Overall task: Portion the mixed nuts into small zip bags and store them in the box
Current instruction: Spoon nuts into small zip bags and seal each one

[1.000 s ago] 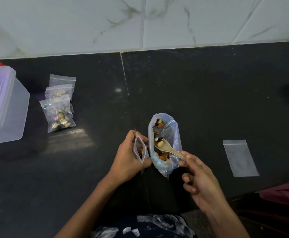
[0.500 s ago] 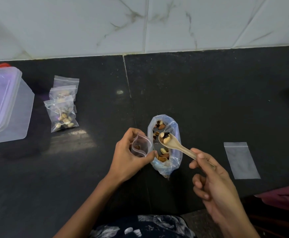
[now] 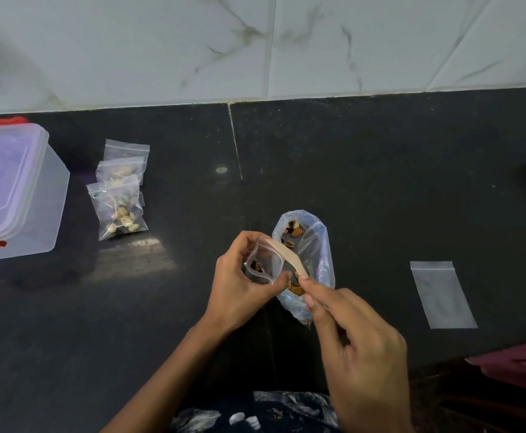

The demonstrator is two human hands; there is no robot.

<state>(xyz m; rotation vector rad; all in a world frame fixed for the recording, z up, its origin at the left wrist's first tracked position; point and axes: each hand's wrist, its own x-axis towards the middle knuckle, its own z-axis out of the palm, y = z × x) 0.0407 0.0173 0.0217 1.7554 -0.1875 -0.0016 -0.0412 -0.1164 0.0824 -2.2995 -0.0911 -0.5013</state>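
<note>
— What's over on the far left, at nine o'clock?

— A clear plastic box [image 3: 21, 195] with its lid on and red clips, standing on the black counter [image 3: 380, 182]. Just to its right, around ten o'clock, lies a little pile of filled zip bags [image 3: 119, 198], overlapping one another, with nuts showing through the plastic.

— And the hands?

— Both are near the middle, low down, close together. The left hand [image 3: 240, 289] pinches a small zip bag [image 3: 263, 265] by its rim, fingers curled round it so the mouth gapes upward. A few nuts already sit inside. The right hand [image 3: 358, 348], at about five o'clock from it, pinches the handle of a pale wooden spoon [image 3: 282, 256] between thumb and fingertips; the bowl of the spoon is tipped over the small bag's mouth.

— Where's the supply of nuts?

— In a bigger plastic bag [image 3: 318, 254], standing open on the counter, touching the small one on its right side. Mixed nuts [image 3: 294, 231] show at its top end and again beneath the spoon handle. The right hand's fingertips reach over its lower edge.

— Anything further right?

— At three o'clock, well apart from the hands, one empty zip bag [image 3: 441, 295] lies flat on the counter. Something dark red [image 3: 518, 364] pokes in at four o'clock; I can't tell what.
</note>
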